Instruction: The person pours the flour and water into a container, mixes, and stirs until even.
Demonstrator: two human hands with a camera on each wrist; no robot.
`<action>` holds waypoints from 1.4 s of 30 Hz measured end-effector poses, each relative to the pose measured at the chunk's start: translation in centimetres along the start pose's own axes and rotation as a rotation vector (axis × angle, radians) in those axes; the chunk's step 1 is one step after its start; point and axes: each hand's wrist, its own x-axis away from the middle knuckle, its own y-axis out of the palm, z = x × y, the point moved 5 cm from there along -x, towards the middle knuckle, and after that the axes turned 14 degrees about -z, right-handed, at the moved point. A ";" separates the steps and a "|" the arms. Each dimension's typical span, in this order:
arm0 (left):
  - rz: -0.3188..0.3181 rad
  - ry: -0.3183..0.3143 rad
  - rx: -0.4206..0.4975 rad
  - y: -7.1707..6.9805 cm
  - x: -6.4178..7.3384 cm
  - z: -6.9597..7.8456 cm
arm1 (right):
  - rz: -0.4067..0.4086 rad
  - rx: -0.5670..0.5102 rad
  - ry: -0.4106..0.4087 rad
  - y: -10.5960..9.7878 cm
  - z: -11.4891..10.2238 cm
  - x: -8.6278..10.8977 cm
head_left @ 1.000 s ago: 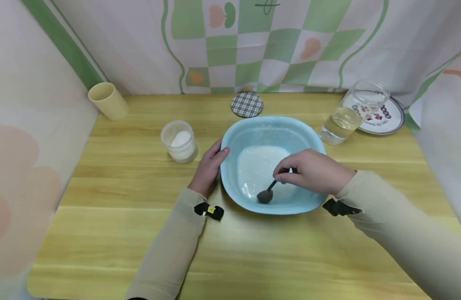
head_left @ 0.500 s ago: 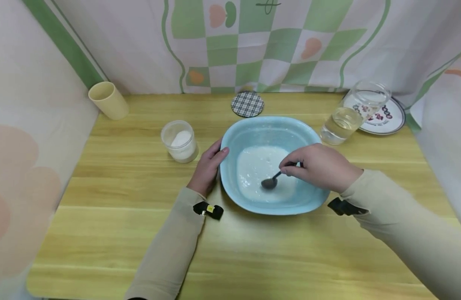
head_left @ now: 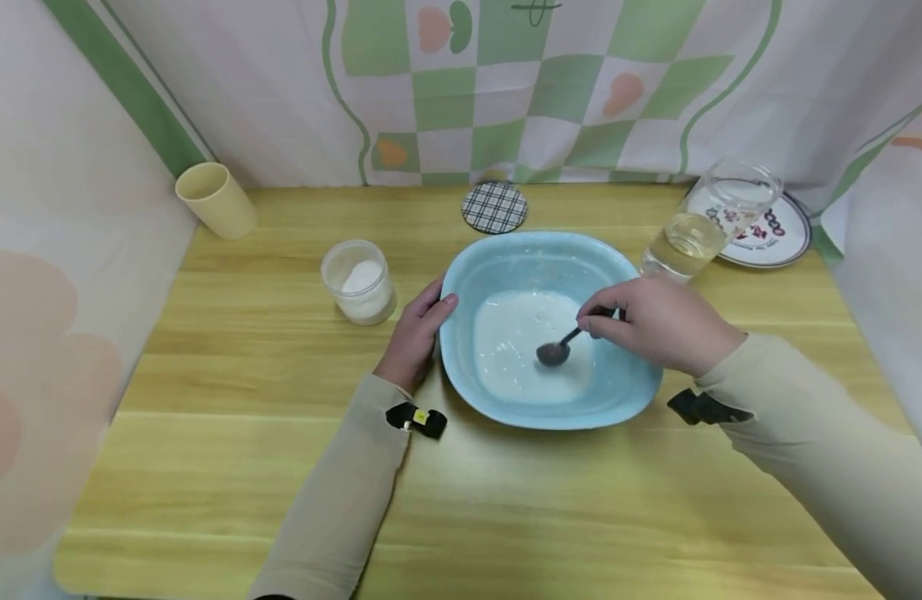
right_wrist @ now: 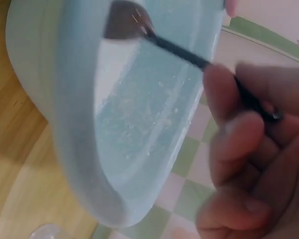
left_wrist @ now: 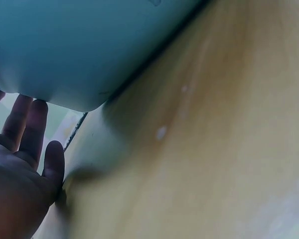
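Note:
A dark spoon with a thin handle is pinched between the thumb and fingers of my right hand. Its bowl overlaps the milky white liquid inside a light blue basin. The right wrist view shows the handle running into the bent fingers, with the basin's side beyond. My left hand holds the basin's left side, thumb at the rim. In the left wrist view, several fingers reach up against the outer wall of the basin.
Left of the basin stands a clear jar with white powder. Further back are a yellow cup and a checked coaster. A glass jug with pale liquid stands at right, before a patterned plate.
My right hand has moved right and slightly back with the spoon, whose bowl has shifted from the basin's near side toward its middle. The left hand has stayed at the basin.

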 end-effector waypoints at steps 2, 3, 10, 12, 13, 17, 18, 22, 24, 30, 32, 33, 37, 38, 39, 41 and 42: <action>0.000 -0.003 -0.006 0.0 0.0 0.0 | -0.064 -0.036 -0.003 0.3 0.2 0.0; -0.001 -0.004 -0.007 0.0 0.0 0.0 | -0.084 -0.044 -0.004 0.4 0.3 0.0; -0.005 -0.007 -0.001 0.0 0.0 -0.1 | 0.082 0.086 0.106 -0.4 1.3 0.3; -0.004 -0.009 -0.002 0.0 0.0 0.0 | 0.075 0.086 0.107 -0.4 1.4 0.5; -0.003 -0.009 0.000 0.1 0.0 0.0 | 0.048 0.068 0.104 -0.3 1.4 0.6; -0.003 -0.010 0.003 0.1 -0.1 0.2 | -0.062 0.022 0.068 0.2 1.4 0.9; -0.003 -0.012 0.003 0.1 -0.1 0.2 | -0.078 0.014 0.062 0.3 1.4 0.9; 0.004 -0.022 -0.004 0.0 0.0 0.1 | -0.014 0.031 0.065 0.3 1.8 0.9; 0.005 -0.025 -0.004 -0.1 0.0 0.0 | 0.060 0.047 0.070 0.1 2.0 0.9; -0.014 -0.003 0.015 0.1 0.0 0.0 | 0.050 0.027 0.039 0.3 1.8 1.5; -0.013 -0.001 0.013 0.1 -0.1 0.1 | -0.023 0.000 0.027 0.6 1.6 1.5; -0.015 0.001 0.014 0.1 -0.1 0.1 | -0.052 -0.016 0.023 0.8 1.6 1.6; -0.016 -0.002 0.014 0.0 0.0 0.1 | -0.010 0.029 0.005 0.6 1.5 1.3; -0.017 -0.003 0.014 0.0 0.0 0.1 | 0.027 0.052 0.005 0.5 1.5 1.2; -0.017 -0.005 0.014 0.0 0.0 0.1 | 0.065 0.076 0.007 0.3 1.4 1.3; -0.018 -0.005 0.015 0.0 -0.1 0.1 | 0.121 0.111 0.011 0.1 1.2 1.3; -0.019 -0.004 0.014 0.0 -0.1 0.1 | 0.118 0.105 0.010 0.0 1.2 1.4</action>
